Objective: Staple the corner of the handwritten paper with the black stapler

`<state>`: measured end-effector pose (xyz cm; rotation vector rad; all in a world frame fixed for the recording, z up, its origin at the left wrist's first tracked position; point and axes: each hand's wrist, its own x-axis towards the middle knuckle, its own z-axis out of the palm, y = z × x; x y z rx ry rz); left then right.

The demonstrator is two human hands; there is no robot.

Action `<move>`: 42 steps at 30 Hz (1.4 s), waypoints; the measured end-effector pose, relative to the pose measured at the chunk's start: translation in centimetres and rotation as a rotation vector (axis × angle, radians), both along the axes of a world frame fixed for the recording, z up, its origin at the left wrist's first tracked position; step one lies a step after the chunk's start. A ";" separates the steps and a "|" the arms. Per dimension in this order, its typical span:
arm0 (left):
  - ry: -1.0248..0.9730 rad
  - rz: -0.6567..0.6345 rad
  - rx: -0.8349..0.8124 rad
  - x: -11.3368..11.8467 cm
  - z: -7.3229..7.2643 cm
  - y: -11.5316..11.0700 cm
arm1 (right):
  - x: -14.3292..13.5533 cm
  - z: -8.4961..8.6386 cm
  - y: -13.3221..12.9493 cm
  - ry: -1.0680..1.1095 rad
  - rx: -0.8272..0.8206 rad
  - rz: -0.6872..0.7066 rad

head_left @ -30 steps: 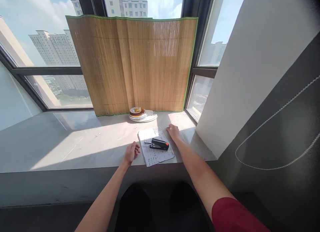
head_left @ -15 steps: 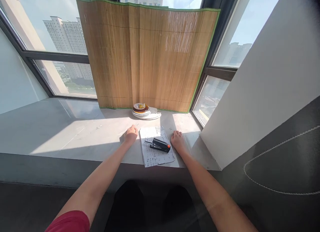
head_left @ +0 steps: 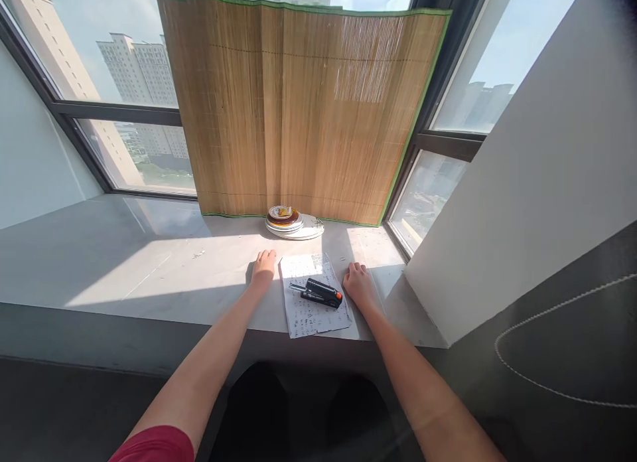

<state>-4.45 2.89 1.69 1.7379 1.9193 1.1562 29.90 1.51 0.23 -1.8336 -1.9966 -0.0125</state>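
On the pale window sill, my left hand [head_left: 263, 268] rests to the left of some handwritten paper sheets [head_left: 300, 321], with its fingers stretched forward and nothing in them. My right hand [head_left: 357, 281] lies on the sill just right of the sheets, its fingers loosely bent and apart, also holding nothing. Between the hands, on top of the paper, is what looks like a black stapler [head_left: 322, 293], with a silver strip pointing left and an orange spot at its right end. Neither hand touches it.
Behind the hands, a stack of round plate-like discs [head_left: 284, 223] sits on the sill [head_left: 149, 276]. A bamboo mat with green edging [head_left: 303, 117] leans against the window. At right are a slanting white wall [head_left: 507, 183] and a pale cord [head_left: 517, 376].
My left hand's fingers have straightened from a looser curl. My right hand stays by the paper. The whole view has shifted slightly; the stapler and sheets lie as before.
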 end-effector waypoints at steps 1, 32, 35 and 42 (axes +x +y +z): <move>0.012 0.010 0.002 0.2 0.1 -0.8 | 0.0 0.0 0.0 0.021 -0.002 0.001; 0.138 -0.500 0.221 2.3 -2.7 -9.5 | -3.1 -1.0 -7.3 0.516 -0.031 0.543; 0.202 -0.515 0.201 2.3 -2.6 -9.4 | -3.1 -0.7 -7.5 0.422 -0.058 0.570; 0.466 -0.400 -0.013 3.4 -0.5 -10.6 | -3.1 -1.4 -7.3 0.451 -0.061 0.595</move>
